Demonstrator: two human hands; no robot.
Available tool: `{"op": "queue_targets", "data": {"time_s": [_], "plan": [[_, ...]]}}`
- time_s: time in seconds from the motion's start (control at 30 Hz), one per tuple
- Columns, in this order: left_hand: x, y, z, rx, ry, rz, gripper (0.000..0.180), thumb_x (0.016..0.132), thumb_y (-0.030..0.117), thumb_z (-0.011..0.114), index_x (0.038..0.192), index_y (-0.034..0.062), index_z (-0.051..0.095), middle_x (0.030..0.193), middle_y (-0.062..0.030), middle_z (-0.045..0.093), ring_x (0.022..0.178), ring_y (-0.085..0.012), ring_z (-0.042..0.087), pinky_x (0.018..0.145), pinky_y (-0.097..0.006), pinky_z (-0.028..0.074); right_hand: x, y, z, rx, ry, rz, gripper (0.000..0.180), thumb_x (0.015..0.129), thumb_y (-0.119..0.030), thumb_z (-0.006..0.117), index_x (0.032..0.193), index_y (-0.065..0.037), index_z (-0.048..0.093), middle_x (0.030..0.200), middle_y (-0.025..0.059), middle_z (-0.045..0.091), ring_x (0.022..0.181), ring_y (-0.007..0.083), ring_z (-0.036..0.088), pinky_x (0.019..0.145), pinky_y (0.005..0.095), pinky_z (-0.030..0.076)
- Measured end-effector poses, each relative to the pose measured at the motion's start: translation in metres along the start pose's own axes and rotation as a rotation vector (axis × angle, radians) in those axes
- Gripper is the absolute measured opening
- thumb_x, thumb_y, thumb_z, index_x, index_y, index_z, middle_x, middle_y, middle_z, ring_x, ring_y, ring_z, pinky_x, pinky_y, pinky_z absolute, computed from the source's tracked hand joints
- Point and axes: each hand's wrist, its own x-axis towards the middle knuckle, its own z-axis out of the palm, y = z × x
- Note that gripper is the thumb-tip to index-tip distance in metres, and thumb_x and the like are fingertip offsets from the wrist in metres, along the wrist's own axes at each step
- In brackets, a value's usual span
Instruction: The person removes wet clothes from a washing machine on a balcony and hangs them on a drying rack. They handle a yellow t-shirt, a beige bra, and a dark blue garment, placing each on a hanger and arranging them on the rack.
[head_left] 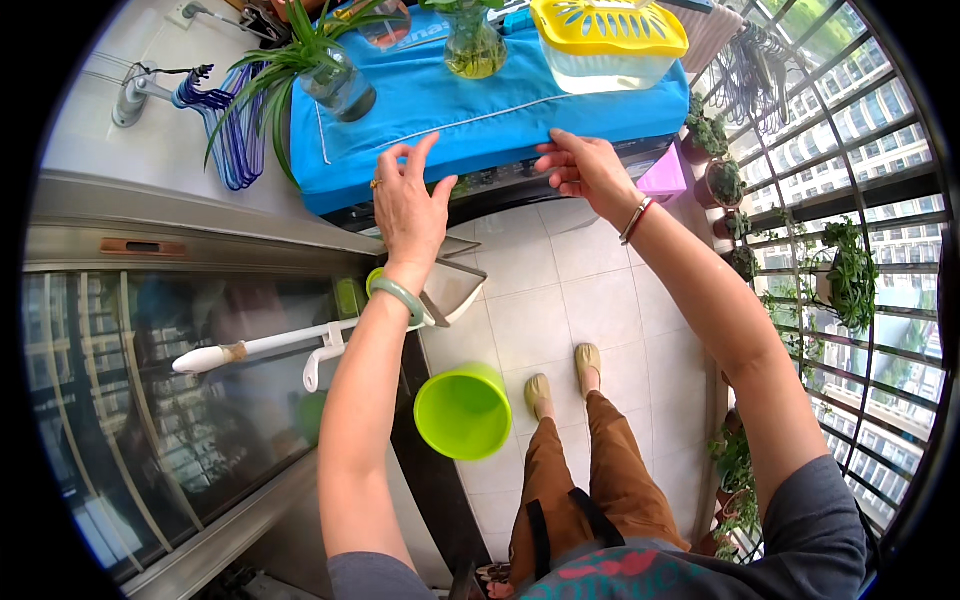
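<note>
In the head view, the left hand (410, 205) has parted, empty fingers and the right hand (594, 172) half-curled ones, whether pinching I cannot tell, at the near side of the blue cover (490, 135), where a tug from these 2 hands could topple the vase (340, 90) or tub (605, 72) standing on it.

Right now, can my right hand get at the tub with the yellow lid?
Likely yes: your right hand is just nearer you than the yellow-lidded tub, with only blue cover visible between them.
</note>
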Motion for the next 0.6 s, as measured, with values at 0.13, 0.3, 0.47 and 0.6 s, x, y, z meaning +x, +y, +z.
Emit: {"op": "queue_targets", "data": {"time_s": [0.13,0.3,0.47,0.6], "plan": [[0.013,-0.027,0.004,0.174,0.007,0.183,0.025,0.075,0.023,0.078,0.098,0.0204,0.07,0.1,-0.0022,0.054,0.09,-0.0246,0.055,0.078,-0.038,0.044,0.002,-0.006,0.003,0.014,-0.037,-0.078,0.029,0.097,-0.026,0.052,0.102,0.0,0.064,0.083,0.0063,0.07,0.059,0.0103,0.059,0.054,0.0228,0.049],[0.025,-0.037,0.011,0.166,0.068,0.232,0.011,0.081,0.028,0.072,0.089,0.0203,0.072,0.085,0.0022,0.064,0.087,-0.0222,0.057,0.076,-0.037,0.041,0.017,-0.011,0.002,0.077,-0.095,-0.17,0.029,0.1,-0.024,0.05,0.104,0.002,0.063,0.085,0.0067,0.07,0.061,0.0095,0.058,0.056,0.0225,0.049],[0.028,-0.039,0.015,0.154,0.043,0.142,0.011,0.085,0.03,0.069,0.087,0.0196,0.071,0.082,0.0017,0.068,0.085,-0.0217,0.059,0.075,-0.037,0.039,0.023,-0.01,0.005,0.079,-0.097,-0.217,0.03,0.101,-0.024,0.049,0.105,0.002,0.063,0.085,0.0067,0.07,0.062,0.0094,0.058,0.056,0.0219,0.049],[0.025,-0.042,0.011,0.108,-0.021,0.095,0.016,0.087,0.034,0.067,0.095,0.0207,0.071,0.095,0.0007,0.068,0.094,-0.0229,0.059,0.08,-0.038,0.04,0.023,-0.006,0.001,0.059,-0.115,-0.225,0.032,0.099,-0.028,0.052,0.105,0.001,0.063,0.084,0.0063,0.07,0.062,0.0095,0.058,0.054,0.0218,0.048]]}}
